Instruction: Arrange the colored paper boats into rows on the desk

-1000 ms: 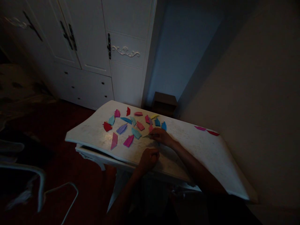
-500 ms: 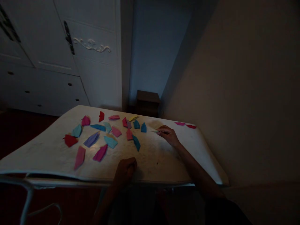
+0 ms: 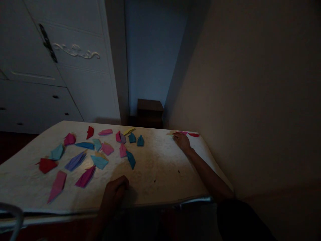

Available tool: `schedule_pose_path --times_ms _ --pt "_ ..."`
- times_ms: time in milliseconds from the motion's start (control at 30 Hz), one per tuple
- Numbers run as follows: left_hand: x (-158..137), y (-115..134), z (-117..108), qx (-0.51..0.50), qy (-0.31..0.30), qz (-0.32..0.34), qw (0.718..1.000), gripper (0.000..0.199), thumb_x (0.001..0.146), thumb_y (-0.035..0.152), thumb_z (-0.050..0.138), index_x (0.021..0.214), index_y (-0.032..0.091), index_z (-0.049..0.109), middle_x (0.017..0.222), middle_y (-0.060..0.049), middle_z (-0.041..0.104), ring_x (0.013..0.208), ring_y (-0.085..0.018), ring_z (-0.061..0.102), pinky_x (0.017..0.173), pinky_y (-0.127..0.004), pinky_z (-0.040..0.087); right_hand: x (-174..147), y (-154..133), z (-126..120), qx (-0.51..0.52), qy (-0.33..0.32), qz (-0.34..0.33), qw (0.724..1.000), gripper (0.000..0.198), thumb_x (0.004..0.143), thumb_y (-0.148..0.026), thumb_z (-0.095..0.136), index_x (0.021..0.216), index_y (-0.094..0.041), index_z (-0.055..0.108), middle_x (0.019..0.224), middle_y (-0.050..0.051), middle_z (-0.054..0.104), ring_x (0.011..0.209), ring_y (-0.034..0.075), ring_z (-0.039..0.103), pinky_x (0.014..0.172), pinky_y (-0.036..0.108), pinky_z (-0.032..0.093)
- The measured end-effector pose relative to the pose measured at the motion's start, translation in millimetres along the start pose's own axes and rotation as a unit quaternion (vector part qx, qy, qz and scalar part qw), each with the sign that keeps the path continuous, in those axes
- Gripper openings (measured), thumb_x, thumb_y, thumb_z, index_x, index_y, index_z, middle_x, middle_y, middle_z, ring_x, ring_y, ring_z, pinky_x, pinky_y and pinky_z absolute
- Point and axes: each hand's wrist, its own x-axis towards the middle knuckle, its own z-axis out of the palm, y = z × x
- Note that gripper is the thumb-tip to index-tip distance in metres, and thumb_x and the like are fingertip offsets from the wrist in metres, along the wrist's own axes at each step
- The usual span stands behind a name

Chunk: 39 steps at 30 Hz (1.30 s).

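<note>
My right hand (image 3: 182, 141) is at the far right of the table, its fingers pinched on a pale yellow-green folded paper crane (image 3: 169, 134). The hand covers part of that crane. Just beyond the fingers lie a pink paper crane (image 3: 184, 132), partly hidden by the hand, and a red one (image 3: 194, 135). My left hand (image 3: 116, 188) rests in a loose fist near the table's front edge, with nothing visible in it. Closest to it are a magenta crane (image 3: 85, 177) and a dark teal crane (image 3: 130, 159).
Several flat folded cranes, including a red one (image 3: 47, 165) and a violet one (image 3: 75, 161), lie spread over the left half of the white table (image 3: 160, 160). White cabinets (image 3: 82, 87) stand behind on the left, a brown box-like stand (image 3: 149, 106) at the back, a wall (image 3: 238, 100) on the right.
My right hand has carried the pale crane rightward and away from me, up beside the pink and red ones. The view has turned right; my left hand stays closed near the front edge.
</note>
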Motion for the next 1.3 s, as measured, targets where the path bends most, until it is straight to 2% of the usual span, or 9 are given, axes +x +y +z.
schedule_pose_path --times_ms 167,333,533,667,833,1000,1100,1167,1300 --pt "0 2 1 0.001 0.011 -0.010 1.000 0.021 0.070 0.031 0.038 0.054 0.021 0.048 0.048 0.003 0.047 0.045 -0.014 0.046 0.045 -0.024 0.034 10 -19 17 -0.107 -0.033 0.012 0.994 0.033 0.093 -0.017 0.044 0.113 -0.022 0.070 0.118 0.007 0.068 0.107 0.022 0.059 0.085 0.030 0.048" --pt "1 2 1 0.013 0.007 -0.003 1.000 0.021 0.070 0.029 0.039 0.055 0.021 0.050 0.048 0.003 0.048 0.045 -0.014 0.048 0.045 -0.024 0.036 10 -23 25 -0.169 -0.041 0.008 0.985 0.035 0.093 -0.015 0.039 0.110 -0.016 0.070 0.114 0.011 0.069 0.108 0.024 0.056 0.090 0.032 0.044" --pt "0 -4 2 0.022 0.008 0.014 1.000 0.020 0.069 0.027 0.038 0.055 0.021 0.051 0.047 0.003 0.049 0.044 -0.014 0.048 0.044 -0.023 0.036 3 -21 22 -0.208 -0.050 -0.019 0.977 0.040 0.095 -0.015 0.036 0.126 -0.014 0.060 0.127 0.013 0.063 0.112 0.023 0.055 0.102 0.034 0.034" --pt "-1 -8 2 0.019 0.021 0.023 0.999 0.020 0.070 0.027 0.038 0.056 0.021 0.050 0.048 0.004 0.048 0.044 -0.014 0.048 0.044 -0.023 0.035 -3 -24 23 -0.219 -0.040 -0.013 0.975 0.044 0.096 -0.016 0.032 0.135 -0.011 0.051 0.131 0.016 0.060 0.111 0.026 0.055 0.094 0.038 0.039" --pt "0 -4 1 0.016 0.008 0.018 1.000 0.019 0.070 0.027 0.038 0.056 0.021 0.050 0.048 0.003 0.049 0.045 -0.014 0.050 0.045 -0.023 0.037 -8 -28 27 -0.218 -0.025 0.001 0.976 0.043 0.097 -0.020 0.033 0.134 -0.013 0.053 0.134 0.016 0.057 0.111 0.027 0.053 0.089 0.038 0.041" --pt "0 -3 0 0.022 0.012 0.022 0.999 0.020 0.070 0.026 0.037 0.056 0.021 0.050 0.048 0.003 0.050 0.045 -0.014 0.050 0.046 -0.023 0.037 -7 -23 27 -0.208 -0.001 0.030 0.978 0.044 0.098 -0.032 0.035 0.137 -0.018 0.050 0.143 0.013 0.050 0.120 0.026 0.047 0.096 0.039 0.037" --pt "-1 -5 0 0.022 0.002 0.019 1.000 0.020 0.071 0.027 0.038 0.056 0.021 0.051 0.049 0.003 0.050 0.046 -0.014 0.050 0.046 -0.023 0.037 -5 -12 23 -0.206 0.018 0.075 0.975 0.049 0.098 -0.038 0.037 0.139 -0.015 0.048 0.145 0.017 0.045 0.124 0.031 0.043 0.098 0.043 0.035" --pt "-2 -5 0 0.021 -0.004 0.010 1.000 0.020 0.071 0.027 0.038 0.057 0.021 0.051 0.049 0.003 0.049 0.045 -0.014 0.049 0.046 -0.023 0.036 -5 -2 21 -0.204 0.023 0.107 0.973 0.049 0.098 -0.041 0.036 0.137 -0.015 0.049 0.141 0.019 0.048 0.122 0.032 0.045 0.096 0.045 0.037" --pt "-1 -4 0 0.025 0.001 -0.012 1.000 0.021 0.070 0.029 0.038 0.055 0.021 0.050 0.048 0.003 0.048 0.046 -0.014 0.049 0.046 -0.023 0.037 -7 14 20 -0.193 0.012 0.135 0.972 0.048 0.099 -0.047 0.033 0.134 -0.021 0.052 0.138 0.015 0.051 0.122 0.029 0.046 0.096 0.043 0.038"
